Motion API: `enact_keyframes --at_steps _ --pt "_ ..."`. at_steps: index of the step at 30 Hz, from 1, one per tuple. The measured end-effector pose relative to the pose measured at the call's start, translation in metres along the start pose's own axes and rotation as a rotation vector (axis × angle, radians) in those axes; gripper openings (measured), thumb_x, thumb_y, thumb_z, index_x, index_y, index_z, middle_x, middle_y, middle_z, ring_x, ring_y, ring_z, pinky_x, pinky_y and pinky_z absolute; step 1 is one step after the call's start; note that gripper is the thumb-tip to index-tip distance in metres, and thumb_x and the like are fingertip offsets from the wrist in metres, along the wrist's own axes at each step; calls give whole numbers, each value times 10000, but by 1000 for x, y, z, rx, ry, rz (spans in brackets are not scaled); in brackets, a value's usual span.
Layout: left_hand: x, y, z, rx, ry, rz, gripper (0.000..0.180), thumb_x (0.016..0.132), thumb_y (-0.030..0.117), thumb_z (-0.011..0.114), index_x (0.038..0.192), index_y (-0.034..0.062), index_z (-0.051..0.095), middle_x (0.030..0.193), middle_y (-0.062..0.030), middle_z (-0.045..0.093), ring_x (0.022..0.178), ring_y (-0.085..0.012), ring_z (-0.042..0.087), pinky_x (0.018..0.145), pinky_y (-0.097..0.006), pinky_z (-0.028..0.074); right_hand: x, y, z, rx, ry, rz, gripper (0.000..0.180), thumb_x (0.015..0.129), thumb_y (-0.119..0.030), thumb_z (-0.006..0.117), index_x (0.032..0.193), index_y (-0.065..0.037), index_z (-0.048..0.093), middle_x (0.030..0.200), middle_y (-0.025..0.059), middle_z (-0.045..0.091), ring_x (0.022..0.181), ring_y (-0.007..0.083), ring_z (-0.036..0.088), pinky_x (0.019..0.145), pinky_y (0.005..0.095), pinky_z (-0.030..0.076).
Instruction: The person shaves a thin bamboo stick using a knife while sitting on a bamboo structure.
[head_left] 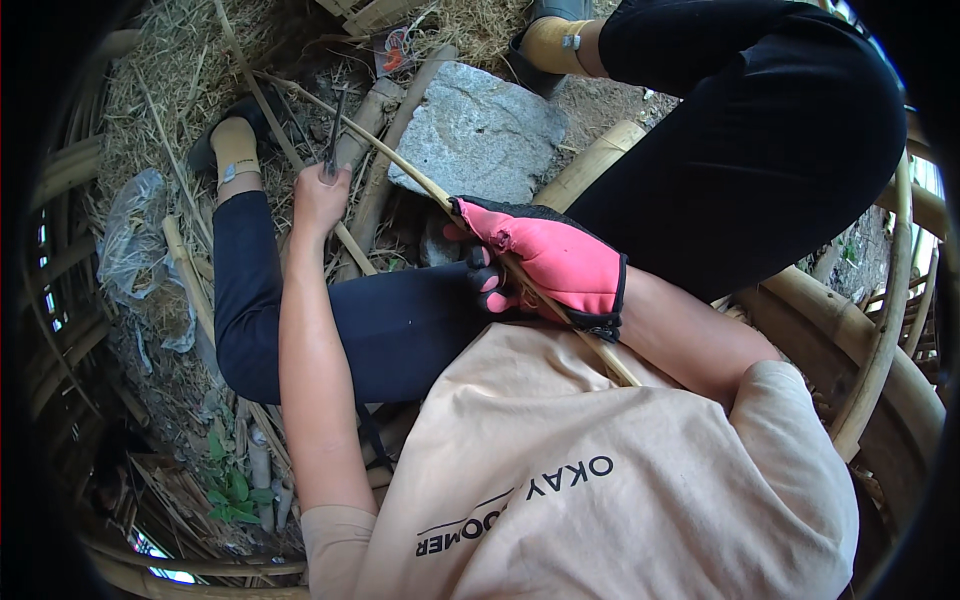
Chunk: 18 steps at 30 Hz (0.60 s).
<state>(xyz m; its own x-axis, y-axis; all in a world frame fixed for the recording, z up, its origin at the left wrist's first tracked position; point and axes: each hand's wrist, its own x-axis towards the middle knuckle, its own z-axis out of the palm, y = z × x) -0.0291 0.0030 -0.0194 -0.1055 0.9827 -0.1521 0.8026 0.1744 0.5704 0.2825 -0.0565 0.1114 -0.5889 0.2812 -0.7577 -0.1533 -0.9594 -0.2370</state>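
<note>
My bare left hand (320, 203) is closed around the handle of a knife (337, 130), its narrow dark blade pointing away from me. The blade crosses a long pale bamboo strip (405, 172); whether they touch, I cannot tell. In a pink and black glove, my right hand (565, 258) grips that strip above my thigh. One end of the strip runs back under my right forearm to my shirt, while the other slants far and left past the knife. A second thin bamboo stick (258, 90) passes behind my left hand.
A rough grey stone block (485, 130) lies between my legs, with bamboo poles (375, 205) along its left side. Straw (165, 90) covers the ground. A clear plastic bag (140, 240) and a small green plant (238, 490) are at the left. Curved bamboo rails (870, 350) stand at the right.
</note>
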Motion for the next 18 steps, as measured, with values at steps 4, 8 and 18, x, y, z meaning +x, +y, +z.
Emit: enact_keyframes --at_steps 4,8,18 --pt "-2 8 0 30 3 50 362 852 234 680 663 -43 546 548 -166 544 484 -240 525 533 -390 428 -1 -1 -1 12 -21 -1 551 939 -512 573 1262 -65 553 865 -21 420 605 82 520 535 229 519" --pt "-5 13 2 -64 11 118 362 857 233 684 667 -35 533 527 -156 523 466 -220 477 516 -379 413 -1 -1 0 29 -31 -13 550 940 -514 569 1242 -54 566 864 -23 422 608 79 522 528 228 523" --pt "9 -16 1 -5 53 -199 308 831 197 620 644 -46 587 559 -167 579 511 -231 583 551 -380 455 2 -3 1 24 -17 13 559 934 -526 574 1207 -38 578 844 -23 435 608 77 516 525 230 516"
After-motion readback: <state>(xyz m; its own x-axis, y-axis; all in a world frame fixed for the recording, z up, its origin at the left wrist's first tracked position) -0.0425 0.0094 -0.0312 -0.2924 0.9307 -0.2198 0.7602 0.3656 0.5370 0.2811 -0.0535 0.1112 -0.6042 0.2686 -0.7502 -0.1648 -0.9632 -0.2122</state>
